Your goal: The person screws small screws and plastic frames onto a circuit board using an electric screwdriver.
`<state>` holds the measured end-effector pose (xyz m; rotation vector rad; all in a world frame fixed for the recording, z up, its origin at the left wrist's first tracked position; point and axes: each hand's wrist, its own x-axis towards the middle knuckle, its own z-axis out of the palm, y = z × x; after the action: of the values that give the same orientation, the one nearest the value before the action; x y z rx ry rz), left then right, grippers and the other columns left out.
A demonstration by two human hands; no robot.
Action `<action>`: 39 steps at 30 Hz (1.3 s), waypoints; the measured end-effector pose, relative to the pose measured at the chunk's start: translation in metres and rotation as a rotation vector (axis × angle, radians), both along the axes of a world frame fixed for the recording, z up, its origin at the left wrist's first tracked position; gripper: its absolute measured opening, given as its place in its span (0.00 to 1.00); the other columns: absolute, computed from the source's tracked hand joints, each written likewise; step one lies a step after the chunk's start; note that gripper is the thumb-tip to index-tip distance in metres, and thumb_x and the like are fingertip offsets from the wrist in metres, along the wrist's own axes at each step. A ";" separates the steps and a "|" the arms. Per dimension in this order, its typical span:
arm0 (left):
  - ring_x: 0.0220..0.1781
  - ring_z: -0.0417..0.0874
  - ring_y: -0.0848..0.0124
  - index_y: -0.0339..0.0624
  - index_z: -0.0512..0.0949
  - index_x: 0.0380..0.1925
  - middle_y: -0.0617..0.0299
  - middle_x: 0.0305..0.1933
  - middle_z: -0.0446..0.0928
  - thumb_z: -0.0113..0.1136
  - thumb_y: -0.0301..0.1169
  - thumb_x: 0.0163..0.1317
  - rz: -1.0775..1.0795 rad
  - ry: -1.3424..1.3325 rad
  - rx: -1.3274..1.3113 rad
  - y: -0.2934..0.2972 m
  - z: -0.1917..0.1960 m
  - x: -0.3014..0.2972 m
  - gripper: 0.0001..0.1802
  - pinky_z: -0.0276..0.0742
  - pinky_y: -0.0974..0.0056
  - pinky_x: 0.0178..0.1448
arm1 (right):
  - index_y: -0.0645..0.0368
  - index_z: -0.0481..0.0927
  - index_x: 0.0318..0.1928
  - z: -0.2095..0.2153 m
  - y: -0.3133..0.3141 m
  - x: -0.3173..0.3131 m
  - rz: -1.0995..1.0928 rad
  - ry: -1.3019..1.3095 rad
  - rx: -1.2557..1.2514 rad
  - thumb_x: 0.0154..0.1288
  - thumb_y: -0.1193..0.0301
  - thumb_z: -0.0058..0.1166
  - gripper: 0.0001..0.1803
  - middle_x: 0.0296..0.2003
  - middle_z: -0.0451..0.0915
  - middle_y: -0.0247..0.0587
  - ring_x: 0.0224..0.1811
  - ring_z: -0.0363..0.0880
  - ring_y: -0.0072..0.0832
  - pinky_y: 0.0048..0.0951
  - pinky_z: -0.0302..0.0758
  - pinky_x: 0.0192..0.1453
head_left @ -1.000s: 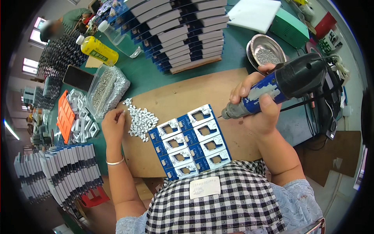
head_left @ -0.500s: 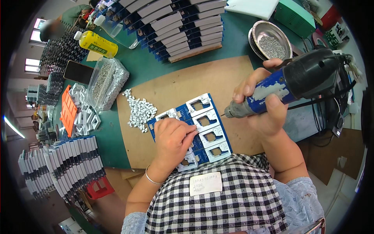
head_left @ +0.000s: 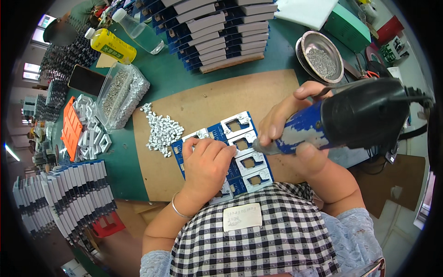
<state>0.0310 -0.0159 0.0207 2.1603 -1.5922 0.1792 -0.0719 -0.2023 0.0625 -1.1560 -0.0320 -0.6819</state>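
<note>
My right hand (head_left: 295,120) is wrapped around a blue and black electric screwdriver (head_left: 341,121) with worn paint. Its tip points left, down at the upper middle white frame on a blue circuit board panel (head_left: 237,187). The panel carries several white plastic frames (head_left: 251,161) with cutouts, in two columns. My left hand (head_left: 206,165) lies over the panel's left column, fingers bent and pressed together, tips at the edge of the right column beside the screwdriver tip. What those fingertips pinch, if anything, is hidden. The panel rests on a brown board (head_left: 194,104).
Left of the panel lies a pile of small white parts (head_left: 164,133). Beyond it are a plastic tub of small metal pieces (head_left: 121,97), white frames, an orange tray (head_left: 71,129) and bottles. Stacked panels (head_left: 212,37) stand at the back, a metal bowl of screws (head_left: 323,62) back right.
My right hand has brought the screwdriver left and lower, its tip now close to my left fingertips. The left hand stays on the panel. The view has shifted slightly.
</note>
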 end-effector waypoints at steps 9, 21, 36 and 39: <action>0.37 0.77 0.69 0.48 0.80 0.30 0.69 0.30 0.78 0.70 0.27 0.48 0.025 0.125 -0.076 0.002 -0.007 0.004 0.09 0.65 0.57 0.50 | 0.52 0.59 0.60 0.008 0.007 0.010 0.235 0.094 -0.274 0.57 0.65 0.70 0.37 0.34 0.78 0.43 0.39 0.81 0.37 0.36 0.80 0.44; 0.36 0.77 0.69 0.48 0.78 0.28 0.69 0.28 0.76 0.69 0.28 0.46 0.007 0.142 -0.135 0.001 -0.008 0.006 0.09 0.65 0.55 0.52 | 0.58 0.59 0.60 0.001 0.013 0.031 0.275 -0.033 -0.439 0.55 0.71 0.67 0.36 0.34 0.79 0.48 0.37 0.82 0.35 0.31 0.81 0.40; 0.36 0.75 0.67 0.47 0.76 0.24 0.67 0.27 0.73 0.67 0.32 0.48 0.015 0.161 -0.138 0.007 -0.015 0.008 0.07 0.66 0.55 0.53 | 0.59 0.63 0.57 0.002 0.037 0.048 0.352 -0.036 -0.226 0.56 0.70 0.65 0.31 0.31 0.79 0.50 0.32 0.81 0.34 0.31 0.80 0.37; 0.37 0.75 0.68 0.49 0.78 0.25 0.68 0.27 0.73 0.66 0.33 0.50 0.027 0.143 -0.151 0.005 -0.020 0.005 0.06 0.65 0.55 0.56 | 0.55 0.61 0.56 -0.018 0.035 0.047 0.276 -0.031 -0.193 0.57 0.63 0.66 0.33 0.30 0.77 0.46 0.28 0.79 0.32 0.32 0.79 0.35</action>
<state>0.0363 -0.0111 0.0009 2.0324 -1.4240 0.1452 -0.0252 -0.1670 0.0448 -1.2965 -0.2838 -0.4585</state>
